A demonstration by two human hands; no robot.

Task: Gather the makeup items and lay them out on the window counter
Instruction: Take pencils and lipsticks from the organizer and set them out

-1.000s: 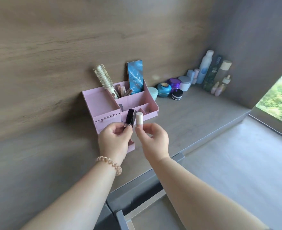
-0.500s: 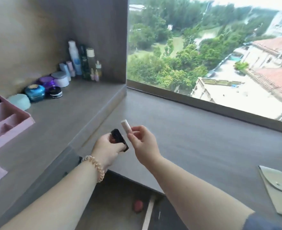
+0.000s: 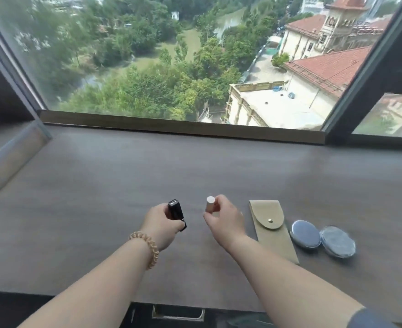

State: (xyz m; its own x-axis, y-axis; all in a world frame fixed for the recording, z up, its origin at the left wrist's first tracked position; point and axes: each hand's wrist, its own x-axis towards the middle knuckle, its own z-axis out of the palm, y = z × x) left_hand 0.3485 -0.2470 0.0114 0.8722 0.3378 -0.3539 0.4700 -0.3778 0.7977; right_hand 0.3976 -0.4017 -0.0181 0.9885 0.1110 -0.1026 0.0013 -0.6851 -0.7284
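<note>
My left hand (image 3: 160, 224) grips a black lipstick tube (image 3: 176, 212), tilted, just above the grey window counter (image 3: 100, 185). My right hand (image 3: 224, 218) pinches a small white tube (image 3: 210, 204) held upright, a short way right of the black one. Whether either tube touches the counter I cannot tell. To the right on the counter lie a beige snap pouch (image 3: 269, 227) and two round grey compacts (image 3: 305, 234) (image 3: 338, 241) in a row.
A big window (image 3: 171, 55) with a wooden sill (image 3: 183, 126) runs along the counter's far edge. A raised shelf edge (image 3: 8, 157) borders the counter on the left. A drawer handle (image 3: 178, 313) shows below the near edge.
The view has swung right from the pink organiser and shelf to the window counter. Both hands carried their tubes over and lowered them toward the counter beside the pouch.
</note>
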